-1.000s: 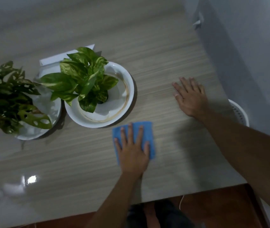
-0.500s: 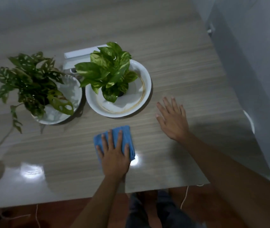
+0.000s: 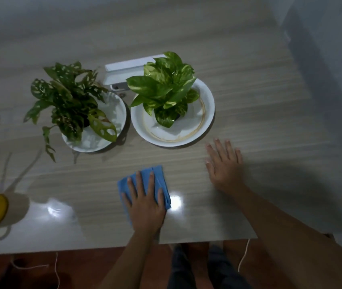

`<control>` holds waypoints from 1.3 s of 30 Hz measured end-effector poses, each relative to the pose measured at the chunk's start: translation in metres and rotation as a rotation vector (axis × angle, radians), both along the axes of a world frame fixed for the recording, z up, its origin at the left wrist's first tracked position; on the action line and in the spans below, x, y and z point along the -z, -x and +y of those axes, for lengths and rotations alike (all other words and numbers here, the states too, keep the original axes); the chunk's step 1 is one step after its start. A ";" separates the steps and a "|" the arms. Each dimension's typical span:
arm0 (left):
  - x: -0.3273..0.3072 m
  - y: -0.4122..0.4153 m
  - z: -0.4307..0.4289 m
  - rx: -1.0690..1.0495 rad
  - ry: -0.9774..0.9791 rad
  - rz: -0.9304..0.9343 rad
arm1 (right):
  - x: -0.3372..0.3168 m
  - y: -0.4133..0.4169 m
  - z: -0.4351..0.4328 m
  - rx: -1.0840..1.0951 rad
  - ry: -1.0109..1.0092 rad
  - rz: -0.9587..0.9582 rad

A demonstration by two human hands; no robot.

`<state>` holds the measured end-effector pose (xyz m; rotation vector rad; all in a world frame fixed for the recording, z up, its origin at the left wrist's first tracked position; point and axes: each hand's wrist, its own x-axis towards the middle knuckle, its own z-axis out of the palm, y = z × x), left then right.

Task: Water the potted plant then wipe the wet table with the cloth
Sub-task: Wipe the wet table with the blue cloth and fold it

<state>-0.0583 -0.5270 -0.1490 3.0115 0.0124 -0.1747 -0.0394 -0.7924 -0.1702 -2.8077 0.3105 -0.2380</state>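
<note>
We judge the wiping step in hand: our left hand presses flat, fingers spread, on the blue cloth near the table's near edge, our right hand rests open and empty beside it, and next the cloth should sweep any wet patches.

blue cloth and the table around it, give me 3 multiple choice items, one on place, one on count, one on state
1. Where is the blue cloth?
A. under the left hand
B. in a white dish
C. on the floor

2. How many potted plants stand on the table?
A. one
B. two
C. four

3. How is the right hand?
A. gripping a plant
B. closed in a fist
C. flat, fingers spread

Answers: 1 A, the left hand presses on it; 2 B, each in a white dish; 3 C, palm down on bare tabletop.
</note>
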 end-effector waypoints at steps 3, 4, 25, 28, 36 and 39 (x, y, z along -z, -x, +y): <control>-0.007 0.048 -0.035 0.099 0.050 0.074 | -0.001 -0.002 0.000 -0.003 0.010 0.035; -0.005 0.049 -0.050 0.167 0.087 0.069 | -0.002 -0.002 0.000 -0.004 0.014 0.049; -0.001 -0.058 0.019 0.129 -0.026 0.039 | -0.003 -0.004 0.003 0.013 0.038 0.107; -0.009 0.007 0.033 0.044 -0.031 0.010 | -0.005 -0.003 0.003 0.017 0.049 0.111; -0.008 0.007 -0.036 0.347 0.057 0.105 | -0.012 -0.003 0.003 -0.015 0.056 0.165; -0.022 0.002 -0.028 0.354 0.134 0.159 | -0.018 -0.006 0.005 0.002 0.032 0.206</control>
